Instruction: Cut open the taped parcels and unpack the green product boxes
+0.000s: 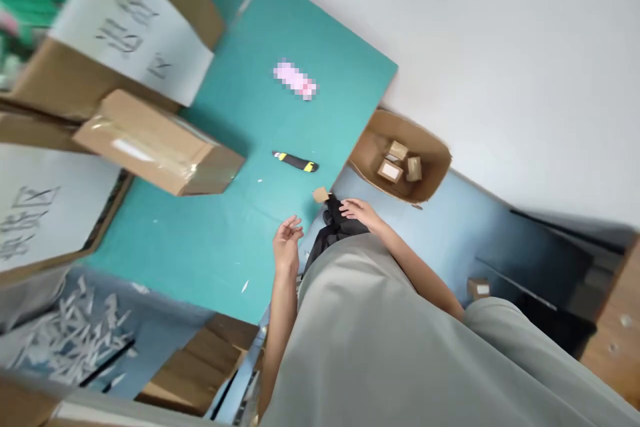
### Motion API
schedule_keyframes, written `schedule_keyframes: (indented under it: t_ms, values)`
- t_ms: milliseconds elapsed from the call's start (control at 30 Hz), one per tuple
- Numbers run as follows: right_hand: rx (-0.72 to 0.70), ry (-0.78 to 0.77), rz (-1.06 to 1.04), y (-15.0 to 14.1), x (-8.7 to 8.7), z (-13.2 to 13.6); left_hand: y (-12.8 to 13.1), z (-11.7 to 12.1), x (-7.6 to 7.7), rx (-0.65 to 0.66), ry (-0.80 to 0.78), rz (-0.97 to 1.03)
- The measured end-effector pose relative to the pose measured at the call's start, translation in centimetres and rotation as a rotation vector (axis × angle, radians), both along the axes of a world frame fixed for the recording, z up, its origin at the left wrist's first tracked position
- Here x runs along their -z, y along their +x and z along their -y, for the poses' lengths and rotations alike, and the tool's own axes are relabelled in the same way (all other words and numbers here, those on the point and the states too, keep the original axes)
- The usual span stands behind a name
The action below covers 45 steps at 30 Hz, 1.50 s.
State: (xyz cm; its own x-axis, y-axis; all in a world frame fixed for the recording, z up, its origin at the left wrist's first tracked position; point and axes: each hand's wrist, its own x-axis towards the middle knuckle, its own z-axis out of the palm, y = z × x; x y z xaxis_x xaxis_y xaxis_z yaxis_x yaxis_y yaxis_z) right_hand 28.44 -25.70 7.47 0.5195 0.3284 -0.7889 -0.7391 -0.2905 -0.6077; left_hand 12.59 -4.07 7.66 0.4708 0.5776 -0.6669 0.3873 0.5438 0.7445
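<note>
My left hand [287, 245] is held over the front edge of the green table with its fingers loosely curled and apart, holding nothing. To the right, my right hand [361, 213] has its fingers stretched out, beside a dark black cloth-like thing [333, 223] in front of my body. I cannot tell whether it touches that. A small brown cardboard-coloured piece [321, 195] shows at the table edge between the hands. A black and yellow utility knife [296, 161] lies on the tabletop [300, 123], beyond my left hand. Farther back lies a blurred-out pink item [295, 79].
A taped cardboard box [165, 147] rests on the table at left, against larger boxes with handwritten paper signs [135, 27]. An open carton [430, 187] with several small boxes stands on the floor at right. White scraps [75, 333] pile up at lower left.
</note>
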Motion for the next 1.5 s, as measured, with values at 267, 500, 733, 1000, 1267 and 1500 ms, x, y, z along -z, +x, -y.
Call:
schedule_keyframes:
  t_ms: [267,500,733,1000,1267,1500]
  values:
    - [0.429,-0.237,0.012,-6.1,-1.7,14.6,6.8,8.0,1.6,0.415,-0.091,0.053]
    - [0.559,-0.184,-0.028,-7.3,-0.7,18.7,11.0,13.1,0.6,0.626,-0.048,0.104]
    - [0.556,-0.176,-0.099,-3.8,2.0,24.9,16.9,17.8,4.1,0.649,-0.010,-0.042]
    - [0.495,-0.305,-0.261,6.1,13.2,30.8,24.5,23.9,14.2,0.657,0.009,-0.382]
    - [0.481,-0.489,-0.302,12.0,30.3,34.3,29.9,28.3,31.5,0.835,-0.060,-0.576]
    - [0.448,-0.449,-0.186,17.0,50.3,36.3,35.5,30.3,52.0,0.952,0.104,-0.486]
